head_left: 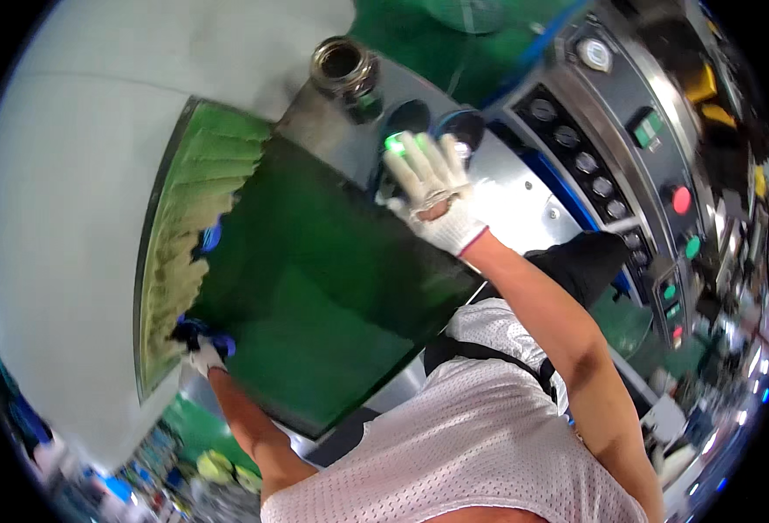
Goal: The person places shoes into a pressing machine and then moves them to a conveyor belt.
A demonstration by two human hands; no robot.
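Note:
My right hand (434, 187), in a white work glove with a hole showing skin, is stretched out with its fingers apart. Its fingertips are at two dark, rounded, hooded switches (463, 131) on a metal plate, and a green light glows beside them. Low at the left, my gloved left hand (203, 356) is at the near end of a yellow-green strip curtain (197, 187). Its fingers are closed around a dark thing with blue edges (191, 331), too small and partly hidden to name. Another blue-purple thing (212, 235) shows at the curtain's edge.
A white machine housing (71, 200) surrounds the curtained opening. Between my arms lies a dark green surface (315, 331). A brownish glass jar (343, 65) stands on the metal plate (506, 187). On the right rises a control panel with dials and a red button (681, 200).

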